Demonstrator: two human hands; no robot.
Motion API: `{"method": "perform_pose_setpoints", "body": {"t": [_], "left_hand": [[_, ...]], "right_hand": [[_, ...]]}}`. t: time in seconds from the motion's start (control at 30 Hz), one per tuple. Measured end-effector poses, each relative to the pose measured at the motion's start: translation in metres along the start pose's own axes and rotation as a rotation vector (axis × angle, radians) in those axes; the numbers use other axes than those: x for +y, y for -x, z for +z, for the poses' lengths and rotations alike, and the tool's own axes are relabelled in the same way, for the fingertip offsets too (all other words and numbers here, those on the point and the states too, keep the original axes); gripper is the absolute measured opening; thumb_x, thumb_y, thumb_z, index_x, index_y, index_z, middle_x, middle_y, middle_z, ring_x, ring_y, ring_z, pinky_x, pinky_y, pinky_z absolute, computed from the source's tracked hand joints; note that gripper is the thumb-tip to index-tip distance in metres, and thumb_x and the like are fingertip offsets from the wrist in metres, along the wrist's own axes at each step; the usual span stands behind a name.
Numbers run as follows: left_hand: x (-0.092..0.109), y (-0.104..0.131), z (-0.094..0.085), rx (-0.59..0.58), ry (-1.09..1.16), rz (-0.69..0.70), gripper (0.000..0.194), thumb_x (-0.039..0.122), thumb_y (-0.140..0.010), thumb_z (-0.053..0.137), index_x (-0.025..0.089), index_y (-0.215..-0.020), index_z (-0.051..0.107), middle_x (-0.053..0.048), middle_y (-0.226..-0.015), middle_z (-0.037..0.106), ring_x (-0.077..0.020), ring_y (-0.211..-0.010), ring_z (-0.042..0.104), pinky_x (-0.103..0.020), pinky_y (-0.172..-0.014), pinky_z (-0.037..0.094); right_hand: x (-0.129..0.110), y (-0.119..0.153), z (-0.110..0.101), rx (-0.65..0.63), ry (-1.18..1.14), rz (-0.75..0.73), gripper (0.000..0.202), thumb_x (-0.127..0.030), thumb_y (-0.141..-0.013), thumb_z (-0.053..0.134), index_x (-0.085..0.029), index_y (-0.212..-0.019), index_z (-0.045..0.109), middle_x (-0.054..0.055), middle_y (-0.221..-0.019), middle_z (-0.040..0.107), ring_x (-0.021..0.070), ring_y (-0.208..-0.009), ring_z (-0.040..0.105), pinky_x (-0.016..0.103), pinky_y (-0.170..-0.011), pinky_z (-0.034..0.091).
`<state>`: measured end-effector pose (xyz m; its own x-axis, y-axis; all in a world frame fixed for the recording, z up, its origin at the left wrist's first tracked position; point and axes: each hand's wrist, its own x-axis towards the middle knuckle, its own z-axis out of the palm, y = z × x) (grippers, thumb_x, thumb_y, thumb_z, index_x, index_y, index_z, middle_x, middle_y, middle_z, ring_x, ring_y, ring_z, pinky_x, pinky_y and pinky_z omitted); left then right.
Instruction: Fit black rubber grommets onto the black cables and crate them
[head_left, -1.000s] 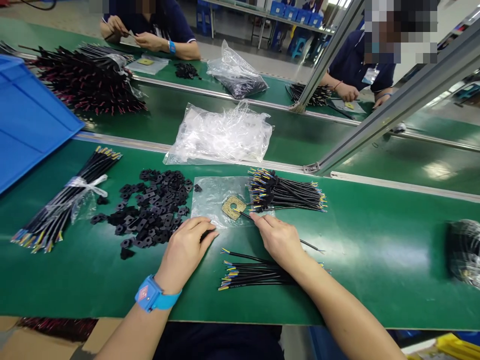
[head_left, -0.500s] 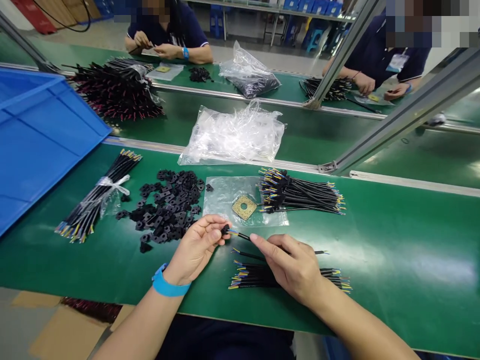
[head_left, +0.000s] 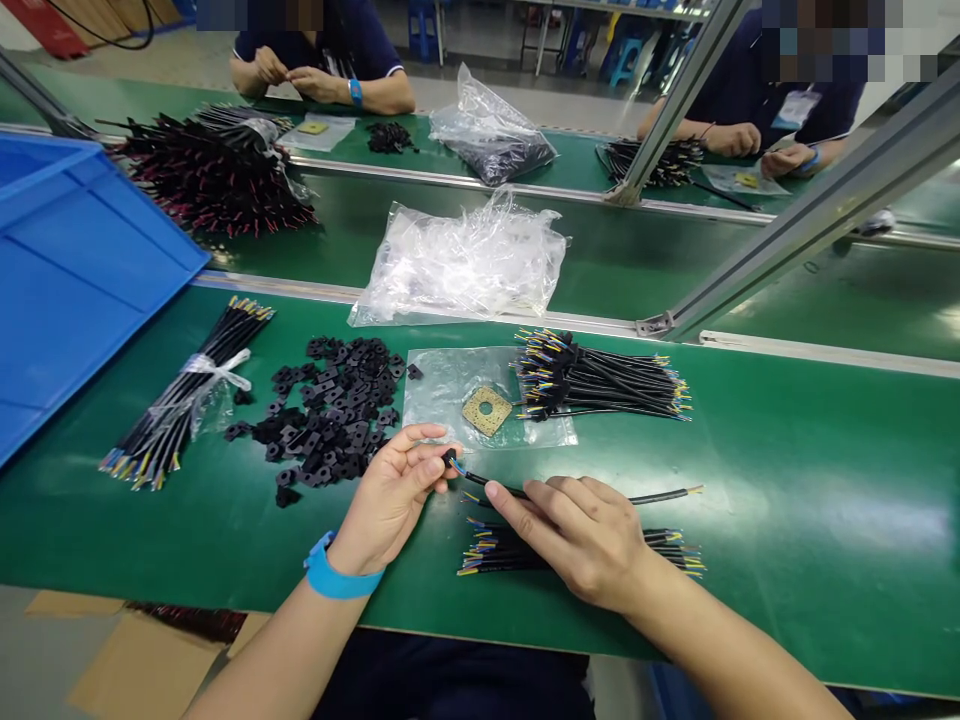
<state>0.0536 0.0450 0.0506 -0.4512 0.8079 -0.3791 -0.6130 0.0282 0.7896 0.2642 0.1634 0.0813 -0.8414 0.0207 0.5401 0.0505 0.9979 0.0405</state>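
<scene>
My left hand, with a blue wristband, pinches a small black plastic piece between thumb and fingertips. Thin coloured wires at the end of a black cable meet this piece; whether they pass through it I cannot tell. My right hand is closed on the cable's middle, index finger stretched along it, and the far end sticks out to the right. Below that hand lies a row of black cables with bared wire ends, partly hidden. Left of my hands spreads a heap of black pieces.
A yellowish square plate with a hole lies on a plastic bag. Stacked cables are beside it, a tied bundle at left. A blue bin, crumpled bags and metal frame stand around. Two people work opposite.
My right hand has shifted slightly left and lower along the cable. More of the cable's far end shows to its right. My left hand keeps its pinch; the view has tilted slightly.
</scene>
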Motion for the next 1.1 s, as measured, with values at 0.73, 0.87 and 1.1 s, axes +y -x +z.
{"method": "perform_pose_setpoints", "body": {"t": [0.73, 0.87, 1.1], "left_hand": [[-0.016, 0.016, -0.001, -0.237, -0.58, 0.603, 0.055, 0.022, -0.07, 0.095, 0.032, -0.121, 0.077, 0.0, -0.087, 0.085, -0.0201, -0.083, 0.083, -0.027, -0.088, 0.065], [-0.01, 0.013, -0.004, -0.353, -0.612, 0.605, 0.065, 0.02, -0.07, 0.094, 0.034, -0.13, 0.073, 0.0, -0.087, 0.085, -0.0217, -0.084, 0.083, -0.029, -0.089, 0.066], [-0.004, 0.011, -0.005, -0.527, -0.651, 0.576, 0.073, 0.021, -0.074, 0.092, 0.041, -0.139, 0.066, 0.003, -0.085, 0.085, -0.0206, -0.088, 0.082, -0.025, -0.088, 0.066]], "right_hand": [[-0.012, -0.005, 0.01, -0.053, -0.774, 0.43, 0.021, -0.027, -0.107, 0.055, -0.017, -0.099, 0.072, 0.001, -0.076, 0.071, 0.0113, -0.064, 0.064, 0.022, -0.061, 0.05], [-0.01, -0.005, 0.007, -0.217, -0.999, 0.528, 0.022, -0.027, -0.105, 0.057, -0.017, -0.093, 0.073, -0.001, -0.074, 0.066, 0.0102, -0.063, 0.058, 0.021, -0.062, 0.045], [-0.004, -0.007, 0.002, -0.396, -1.237, 0.64, 0.027, -0.032, -0.105, 0.055, -0.017, -0.092, 0.073, -0.001, -0.079, 0.068, 0.0098, -0.067, 0.056, 0.02, -0.065, 0.042]]}}
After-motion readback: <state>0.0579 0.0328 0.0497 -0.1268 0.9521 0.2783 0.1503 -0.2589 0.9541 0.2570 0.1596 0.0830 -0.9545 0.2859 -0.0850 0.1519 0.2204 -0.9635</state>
